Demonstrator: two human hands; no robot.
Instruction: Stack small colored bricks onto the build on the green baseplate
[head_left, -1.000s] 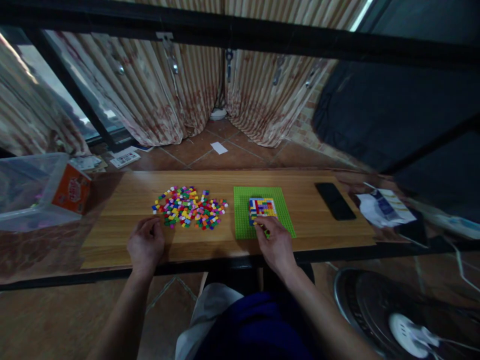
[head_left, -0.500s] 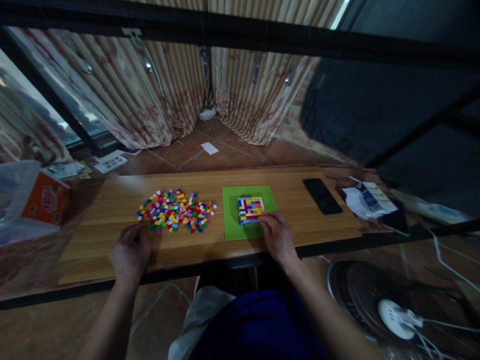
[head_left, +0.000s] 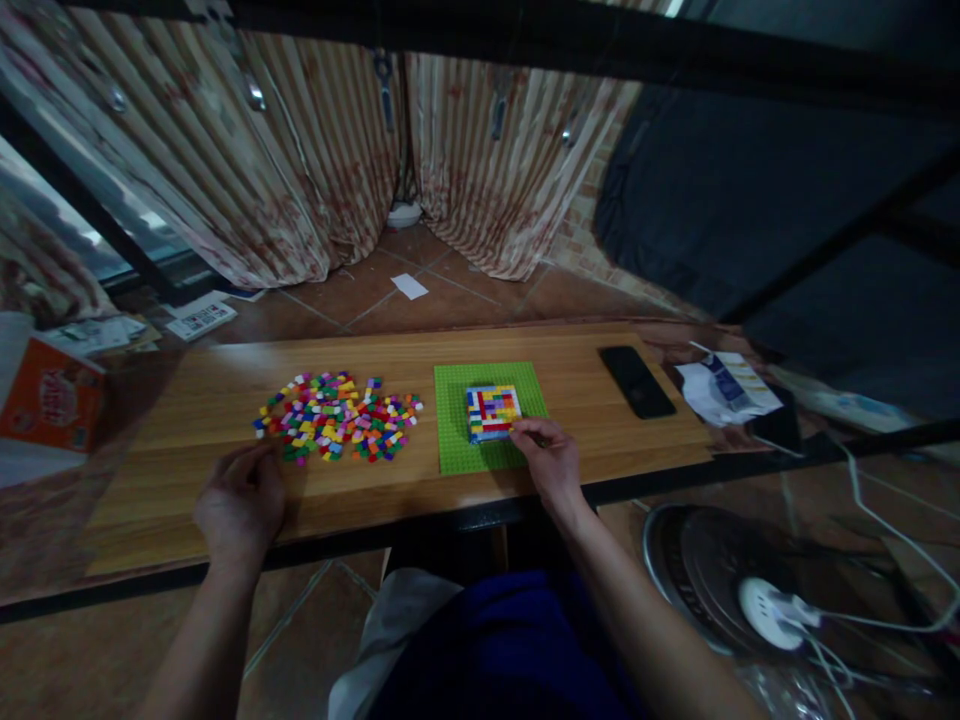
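Observation:
A green baseplate (head_left: 457,455) lies on the wooden table and carries a low, multicoloured block of toy bricks (head_left: 493,410) with pale blue sides. At the block's near right corner is my right hand (head_left: 551,460), thumb and fingers pinched together; whatever is between the fingertips is too small to make out. My left hand (head_left: 241,498) rests on the table with its fingers curled closed, just below the left end of a loose pile of small coloured bricks (head_left: 330,415). The inside of that hand is hidden.
Right of the baseplate lies a black phone (head_left: 637,381). Beyond the table's right end are crumpled white packaging (head_left: 724,388) and a power strip (head_left: 772,612) with cables. An orange-labelled box (head_left: 52,395) stands at the far left. A dark bar (head_left: 450,50) crosses the top.
The whole view has shifted slightly, so the table appears a little further left and higher. Both hands keep nearly the same places, the right at the block's corner and the left beside the pile.

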